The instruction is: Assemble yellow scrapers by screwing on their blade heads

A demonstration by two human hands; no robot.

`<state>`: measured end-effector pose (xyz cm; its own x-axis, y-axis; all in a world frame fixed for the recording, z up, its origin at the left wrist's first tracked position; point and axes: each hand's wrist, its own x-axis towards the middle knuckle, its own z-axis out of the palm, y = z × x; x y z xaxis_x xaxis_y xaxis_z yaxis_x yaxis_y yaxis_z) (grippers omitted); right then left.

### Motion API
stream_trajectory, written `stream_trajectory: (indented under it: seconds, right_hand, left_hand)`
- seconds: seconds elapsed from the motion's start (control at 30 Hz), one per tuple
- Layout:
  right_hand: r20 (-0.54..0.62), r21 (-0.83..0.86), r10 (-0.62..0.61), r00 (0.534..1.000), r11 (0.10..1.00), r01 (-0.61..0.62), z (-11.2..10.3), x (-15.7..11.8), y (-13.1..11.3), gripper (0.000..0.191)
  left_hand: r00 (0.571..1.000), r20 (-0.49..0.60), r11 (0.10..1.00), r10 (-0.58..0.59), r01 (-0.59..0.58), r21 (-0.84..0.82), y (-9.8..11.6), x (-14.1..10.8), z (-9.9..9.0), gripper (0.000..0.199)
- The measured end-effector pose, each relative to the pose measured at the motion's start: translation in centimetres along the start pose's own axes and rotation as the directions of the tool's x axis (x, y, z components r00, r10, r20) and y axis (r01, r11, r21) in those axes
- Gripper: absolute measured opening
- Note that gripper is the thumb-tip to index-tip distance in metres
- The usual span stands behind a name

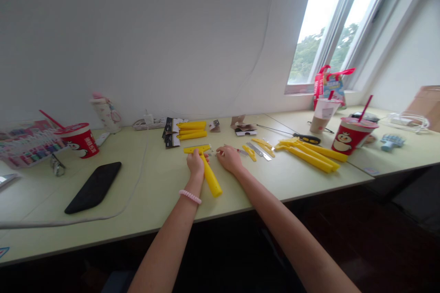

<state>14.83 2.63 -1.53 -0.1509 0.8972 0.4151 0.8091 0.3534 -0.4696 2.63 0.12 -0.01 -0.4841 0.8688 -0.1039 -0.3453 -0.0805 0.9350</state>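
Observation:
My left hand (195,164) is closed round the neck of a yellow scraper (212,178), whose wide head points away from me and whose handle slants toward the table's front edge. Just right of it, my right hand (228,158) rests at the tabletop with its fingers bent over some tiny metal parts (212,152); what its fingertips hold, if anything, is too small to make out. Beside that hand lie a small yellow piece (250,152), metal blades (264,154) and more flat yellow pieces (263,144). Several yellow handles (314,155) are grouped farther right.
Yellow handles (192,130) lie on black packages at the back. A screwdriver (307,138) points leftward behind the right-hand group. Red cups (82,141) stand at both sides, one (350,137) near the right handles. A black phone (93,187) and white cable lie left.

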Motion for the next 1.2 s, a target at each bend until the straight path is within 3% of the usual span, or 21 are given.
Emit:
stream_trajectory:
  seconds: [0.1,0.27,0.37,0.47,0.57,0.7,0.77,0.83,0.97,1.2]
  right_hand:
    - [0.026,-0.050,-0.029,0.999,0.998,0.030,0.6,0.2,-0.7,0.022]
    - [0.042,-0.049,0.035,0.999,0.998,-0.033,1.0,0.5,-0.7,0.019]
    - [0.028,-0.043,0.070,0.997,0.997,-0.068,0.8,0.6,-0.2,0.016]
    - [-0.082,0.079,0.168,0.982,0.984,-0.161,-0.1,0.7,0.6,0.015]
    - [-0.158,0.346,0.308,0.938,0.907,-0.239,-1.7,0.8,1.3,0.016]
    - [0.007,0.655,0.304,0.953,0.718,-0.234,-2.9,0.5,1.0,0.026]
    - [0.112,0.678,0.207,0.972,0.699,-0.227,-3.0,0.3,0.5,0.024]
    - [0.134,0.657,0.107,0.985,0.735,-0.170,-2.8,0.1,0.0,0.019]
    - [0.080,0.647,0.050,0.996,0.757,-0.090,-2.6,0.0,-0.4,0.014]
    - [0.216,0.711,0.151,0.965,0.653,-0.261,-2.7,-0.2,-0.4,0.019]
  left_hand:
    - [0.999,0.035,1.000,0.008,-0.008,0.013,-0.2,0.1,0.0,0.011]
    - [0.996,0.085,0.999,-0.012,0.007,0.053,-0.5,0.3,0.0,0.013]
    - [0.984,0.174,0.994,-0.041,0.023,0.105,-0.7,0.2,0.1,0.013]
    - [0.949,0.302,0.986,-0.087,0.039,0.162,-0.9,0.0,0.3,0.013]
    - [0.907,0.399,0.976,-0.134,0.052,0.210,-1.0,-0.4,0.5,0.014]
    - [0.827,0.525,0.958,-0.202,0.056,0.280,-1.2,-1.1,0.4,0.016]
    - [0.762,0.610,0.954,-0.218,0.034,0.298,-1.4,-1.3,0.3,0.020]
    - [0.713,0.671,0.955,-0.202,-0.008,0.296,-1.7,-1.4,0.2,0.023]
    - [0.682,0.711,0.952,-0.172,-0.069,0.297,-1.9,-1.2,0.1,0.027]
    - [0.657,0.730,0.955,-0.188,-0.051,0.291,-2.0,-1.1,0.0,0.027]
